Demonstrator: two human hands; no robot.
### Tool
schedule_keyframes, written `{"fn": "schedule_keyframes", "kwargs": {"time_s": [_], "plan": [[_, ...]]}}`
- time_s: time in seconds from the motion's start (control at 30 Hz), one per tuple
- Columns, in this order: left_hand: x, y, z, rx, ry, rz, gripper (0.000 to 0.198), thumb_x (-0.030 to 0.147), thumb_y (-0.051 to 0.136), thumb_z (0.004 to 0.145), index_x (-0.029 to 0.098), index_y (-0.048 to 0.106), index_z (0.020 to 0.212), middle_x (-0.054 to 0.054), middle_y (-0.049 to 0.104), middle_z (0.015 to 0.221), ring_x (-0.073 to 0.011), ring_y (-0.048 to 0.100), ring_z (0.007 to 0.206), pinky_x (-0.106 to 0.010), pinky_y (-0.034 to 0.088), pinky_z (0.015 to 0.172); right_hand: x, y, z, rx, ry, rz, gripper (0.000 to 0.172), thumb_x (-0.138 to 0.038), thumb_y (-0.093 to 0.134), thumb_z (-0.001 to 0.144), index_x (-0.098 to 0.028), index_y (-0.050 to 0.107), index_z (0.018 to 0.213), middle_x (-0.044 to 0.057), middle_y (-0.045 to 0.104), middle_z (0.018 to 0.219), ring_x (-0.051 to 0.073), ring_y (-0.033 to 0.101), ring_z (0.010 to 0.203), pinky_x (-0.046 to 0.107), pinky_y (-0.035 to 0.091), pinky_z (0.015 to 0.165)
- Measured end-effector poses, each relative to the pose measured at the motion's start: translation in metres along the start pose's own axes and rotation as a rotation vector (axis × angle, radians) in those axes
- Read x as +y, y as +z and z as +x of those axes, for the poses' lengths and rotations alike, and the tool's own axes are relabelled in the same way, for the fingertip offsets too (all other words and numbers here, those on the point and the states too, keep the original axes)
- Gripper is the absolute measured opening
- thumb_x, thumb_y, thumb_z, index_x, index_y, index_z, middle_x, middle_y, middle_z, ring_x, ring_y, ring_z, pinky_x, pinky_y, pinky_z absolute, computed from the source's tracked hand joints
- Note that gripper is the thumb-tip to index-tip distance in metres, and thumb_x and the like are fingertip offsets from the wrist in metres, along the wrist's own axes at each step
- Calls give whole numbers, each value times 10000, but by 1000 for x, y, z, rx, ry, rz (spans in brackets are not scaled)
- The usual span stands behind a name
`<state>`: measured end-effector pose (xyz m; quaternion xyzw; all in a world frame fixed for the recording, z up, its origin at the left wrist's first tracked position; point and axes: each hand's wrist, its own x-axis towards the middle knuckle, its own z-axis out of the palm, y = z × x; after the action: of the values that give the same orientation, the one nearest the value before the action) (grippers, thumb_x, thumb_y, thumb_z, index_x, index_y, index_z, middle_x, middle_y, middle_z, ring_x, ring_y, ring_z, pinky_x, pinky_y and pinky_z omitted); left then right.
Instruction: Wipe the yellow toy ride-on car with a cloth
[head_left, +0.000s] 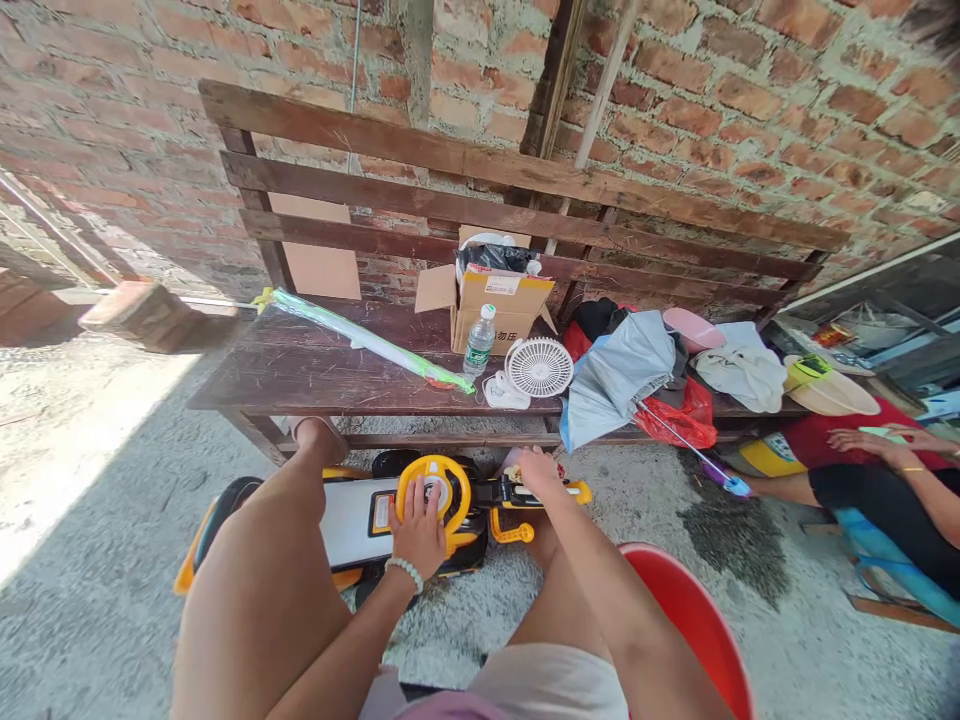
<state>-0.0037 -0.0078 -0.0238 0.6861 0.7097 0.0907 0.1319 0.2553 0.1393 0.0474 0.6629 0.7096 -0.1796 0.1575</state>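
A yellow, white and black ride-on toy car (349, 522) stands on the floor between my knees. My left hand (417, 528) lies on its yellow steering wheel (463, 497), fingers stretched out over the hub. A bracelet is on that wrist. Farther right, my right hand (537, 470) is closed at the dark front bar of the toy car, near its yellow tip (581, 492). Small red and pale bits show beside the fingers, but what they hold is hidden. A yellow hooked part (514, 532) sticks out below the bar.
A wooden bench (247, 365) along the brick wall bears a cardboard box (469, 300), water bottle (480, 345), white fan (538, 367), wrapped long item (367, 335) and silver umbrella (619, 370). A red tub (694, 610) stands at my right. Another person's hands (877, 445) are at far right.
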Motion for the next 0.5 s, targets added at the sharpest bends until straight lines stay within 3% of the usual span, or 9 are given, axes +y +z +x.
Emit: {"fn": "schedule_keyframes", "kwargs": {"time_s": [0.17, 0.3, 0.43, 0.5], "plan": [[-1, 1, 0, -24, 3, 17, 690, 201, 448, 1031, 237, 439, 1719, -145, 254, 1848, -359, 269, 1709, -713, 245, 1336, -6, 2, 13, -47, 21, -72, 373, -65, 663, 925, -231, 857, 1197, 136, 772, 1394, 314, 620, 1427, 343, 519, 1056], [-3, 6, 0, 1, -3, 32, 702, 215, 496, 1023, 244, 434, 1722, -148, 258, 1848, -360, 271, 1707, -697, 201, 1354, -10, 6, 24, -63, 63, -56, 386, -107, 717, 906, -222, 846, 1251, 154, 781, 1383, 309, 717, 1323, 338, 556, 1019], [-3, 6, 0, -28, -11, 16, 736, 274, 575, 1007, 264, 426, 1727, -142, 254, 1850, -384, 249, 1711, -697, 185, 1357, -10, 10, 28, -75, 93, 8, 372, -152, 794, 848, -194, 858, 1211, 197, 808, 1279, 341, 781, 1182, 351, 586, 927], [0, 3, 0, -37, -17, 9, 737, 280, 592, 1000, 262, 439, 1721, -142, 252, 1850, -395, 253, 1708, -694, 193, 1357, -6, 7, 28, -75, 79, 63, 331, -165, 828, 819, -211, 875, 1143, 165, 831, 1199, 311, 801, 1084, 312, 577, 862]]}}
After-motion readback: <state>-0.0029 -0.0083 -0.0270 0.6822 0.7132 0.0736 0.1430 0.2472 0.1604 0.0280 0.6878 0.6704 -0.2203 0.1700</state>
